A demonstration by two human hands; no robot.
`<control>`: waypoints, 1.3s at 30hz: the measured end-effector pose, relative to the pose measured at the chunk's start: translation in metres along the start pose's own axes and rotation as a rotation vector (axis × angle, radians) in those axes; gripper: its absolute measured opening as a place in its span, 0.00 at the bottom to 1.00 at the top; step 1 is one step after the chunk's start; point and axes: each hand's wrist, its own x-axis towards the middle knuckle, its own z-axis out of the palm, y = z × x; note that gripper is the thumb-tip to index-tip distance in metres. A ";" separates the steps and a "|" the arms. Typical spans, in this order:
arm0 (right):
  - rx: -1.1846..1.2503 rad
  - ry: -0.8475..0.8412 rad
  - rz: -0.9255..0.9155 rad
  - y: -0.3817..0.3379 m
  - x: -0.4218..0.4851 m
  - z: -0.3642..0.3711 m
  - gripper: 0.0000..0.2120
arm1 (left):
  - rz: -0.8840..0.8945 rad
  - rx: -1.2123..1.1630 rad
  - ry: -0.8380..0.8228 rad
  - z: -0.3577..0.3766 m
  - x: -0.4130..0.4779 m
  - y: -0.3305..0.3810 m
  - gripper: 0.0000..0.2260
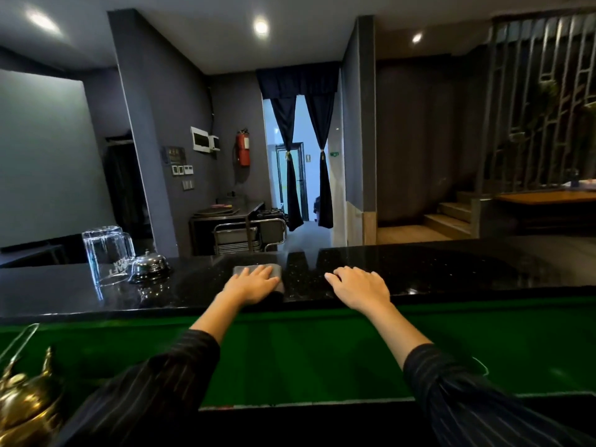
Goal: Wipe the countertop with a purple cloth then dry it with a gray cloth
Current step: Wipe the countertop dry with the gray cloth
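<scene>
A glossy black speckled countertop runs across the middle of the view. My left hand presses flat on a folded gray cloth lying on the counter near its front edge; only the cloth's far and right edges show past the fingers. My right hand rests palm down on the bare counter a little to the right, fingers spread, holding nothing. No purple cloth is in view.
Two upturned glass mugs and a chrome call bell stand on the counter at the left. A brass pot sits at the lower left. A green panel drops below the counter's front edge.
</scene>
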 end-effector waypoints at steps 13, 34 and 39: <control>-0.079 0.108 -0.025 0.004 0.002 0.005 0.20 | 0.175 -0.060 -0.037 -0.011 0.010 0.094 0.26; -0.110 0.012 -0.224 -0.062 0.012 0.036 0.22 | -0.318 -0.111 -0.002 -0.011 -0.002 -0.107 0.30; -0.097 -0.015 -0.220 -0.064 0.008 0.030 0.21 | -0.131 -0.099 -0.030 -0.012 -0.002 -0.047 0.28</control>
